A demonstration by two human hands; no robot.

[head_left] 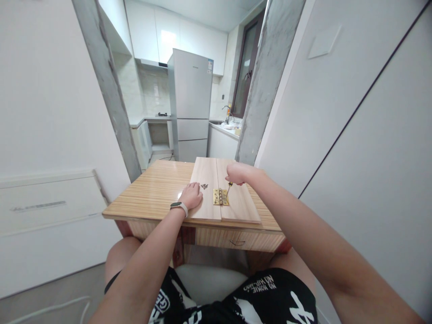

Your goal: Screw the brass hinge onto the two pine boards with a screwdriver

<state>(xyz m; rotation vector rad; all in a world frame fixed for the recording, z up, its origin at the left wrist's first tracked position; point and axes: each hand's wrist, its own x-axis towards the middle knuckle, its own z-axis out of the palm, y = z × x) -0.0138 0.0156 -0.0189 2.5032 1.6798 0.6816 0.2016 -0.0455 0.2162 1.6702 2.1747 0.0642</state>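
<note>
Two pale wooden boards lie side by side, the left board (206, 167) meeting the right board (245, 204) along a seam. A brass hinge (217, 197) spans that seam near the front. My right hand (240, 173) is closed around a screwdriver (230, 186), its shaft slanting down to the hinge's right leaf. Most of the handle is hidden in the fist. On the left board's edge my left hand (191, 195) rests palm down, fingers stretched out. Just past its fingertips sits a small heap of screws (204, 186).
Under the boards stands a wooden table (151, 191) with a drawer (209, 237) facing me. White walls rise close on both sides. Beyond the table are a refrigerator (192, 85), a sink counter with a faucet (227, 112), and white cabinets (145, 29).
</note>
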